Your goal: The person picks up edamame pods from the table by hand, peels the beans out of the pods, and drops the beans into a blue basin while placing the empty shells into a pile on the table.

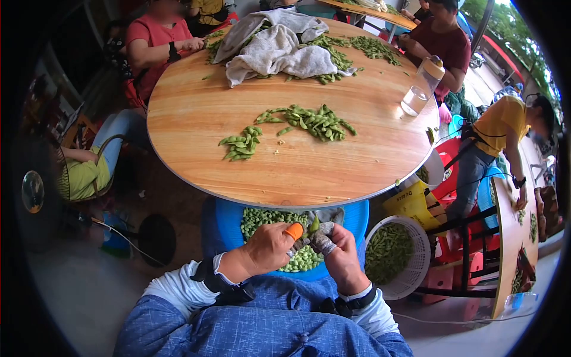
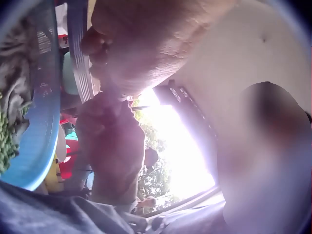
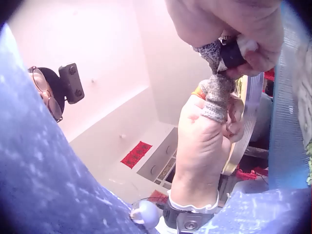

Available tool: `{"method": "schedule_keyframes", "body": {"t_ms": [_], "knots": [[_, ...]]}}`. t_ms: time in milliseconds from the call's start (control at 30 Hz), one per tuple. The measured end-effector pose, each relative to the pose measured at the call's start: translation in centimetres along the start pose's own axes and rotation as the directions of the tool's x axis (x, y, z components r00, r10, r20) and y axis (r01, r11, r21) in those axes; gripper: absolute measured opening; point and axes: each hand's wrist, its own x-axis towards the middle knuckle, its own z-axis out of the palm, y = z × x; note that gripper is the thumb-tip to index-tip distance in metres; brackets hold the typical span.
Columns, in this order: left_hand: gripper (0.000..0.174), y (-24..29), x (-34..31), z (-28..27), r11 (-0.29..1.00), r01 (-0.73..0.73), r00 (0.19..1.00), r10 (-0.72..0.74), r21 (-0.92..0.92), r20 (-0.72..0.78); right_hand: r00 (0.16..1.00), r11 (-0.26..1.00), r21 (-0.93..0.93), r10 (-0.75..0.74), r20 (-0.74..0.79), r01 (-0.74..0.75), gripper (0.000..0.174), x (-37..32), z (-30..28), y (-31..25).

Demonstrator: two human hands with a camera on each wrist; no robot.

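Observation:
Over a blue basin (image 1: 229, 223) of shelled green beans, both hands meet at one green pod (image 1: 314, 224). The left hand (image 1: 269, 247), with an orange cover on one finger and a grey cloth cover on another digit, has its fingers curled at the pod's left side. From the other side, the right hand (image 1: 345, 256) pinches the pod between grey-covered fingertips. In the right wrist view the right hand (image 3: 234, 29) also has a black band round one covered digit, and the left hand (image 3: 202, 141) touches it. The left wrist view does not show the pod.
A round wooden table (image 1: 202, 149) stands in front, with pod piles (image 1: 321, 122), a grey cloth (image 1: 273, 50) and a bottle (image 1: 419, 89) on it. To the right of the basin is a white basket (image 1: 422, 256) of pods. Several people sit around.

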Motion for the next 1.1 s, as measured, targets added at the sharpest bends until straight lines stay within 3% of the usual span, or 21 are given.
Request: {"method": "schedule_keyframes", "body": {"t_ms": [133, 167, 233, 333, 433, 533, 667, 800, 900, 1000, 1100], "knots": [[0.014, -0.6, -0.4, 1.5, 0.932, 0.126, 0.986, -0.154, -0.341, -0.058, 0.993, 0.995, -0.010, -0.104, 0.049, 0.104, 0.018, 0.0, -0.2, 0.4], [0.013, -0.6, -0.3, 1.5, 0.820, 0.244, 0.964, -0.265, -0.517, 0.034, 0.990, 0.992, -0.031, -0.123, 0.068, 0.125, 0.019, 0.0, -0.4, 0.7], [0.012, -0.4, -0.2, 0.8, 0.475, 0.449, 0.872, -0.418, -0.757, 0.255, 0.989, 0.989, -0.068, -0.127, 0.075, 0.132, 0.019, -0.1, -0.2, 0.7], [0.014, -0.1, 0.2, -0.8, 0.289, 0.614, 0.769, -0.429, -0.735, 0.474, 0.988, 0.989, -0.094, -0.103, 0.113, 0.114, 0.021, 0.1, -0.3, 0.6], [0.012, -0.9, -0.4, -0.5, 0.329, 0.604, 0.784, -0.404, -0.726, 0.470, 0.992, 0.983, -0.153, -0.085, 0.092, 0.098, 0.021, 0.2, -0.2, 0.6], [0.011, -0.8, -0.7, -0.9, 0.320, 0.611, 0.785, -0.363, -0.724, 0.502, 0.995, 0.998, -0.054, -0.026, 0.095, 0.031, 0.021, 0.1, -0.3, 0.7], [0.013, -0.9, -0.6, -1.1, 0.446, 0.553, 0.831, -0.356, -0.704, 0.428, 0.984, 0.992, 0.015, 0.119, 0.134, -0.122, 0.024, 0.5, -0.3, 0.0], [0.020, -1.0, -0.5, -1.1, 0.592, 0.493, 0.870, -0.316, -0.637, 0.379, 0.987, 0.998, 0.016, 0.059, 0.149, -0.062, 0.023, 0.2, -0.2, 0.0], [0.021, -0.8, -0.4, -1.2, 0.533, 0.518, 0.855, -0.318, -0.669, 0.409, 0.989, 0.999, 0.007, 0.030, 0.146, -0.031, 0.021, 0.1, -0.1, 0.1], [0.017, -0.6, -0.1, -1.2, 0.388, 0.613, 0.785, -0.395, -0.688, 0.477, 0.991, 0.997, -0.066, 0.034, 0.130, -0.025, 0.019, 0.2, -0.1, 0.0], [0.010, -0.3, 0.2, -1.2, 0.540, 0.513, 0.838, -0.482, -0.667, 0.255, 0.999, 0.995, -0.102, -0.020, 0.030, 0.023, 0.017, 0.3, 0.6, 0.1]]}}
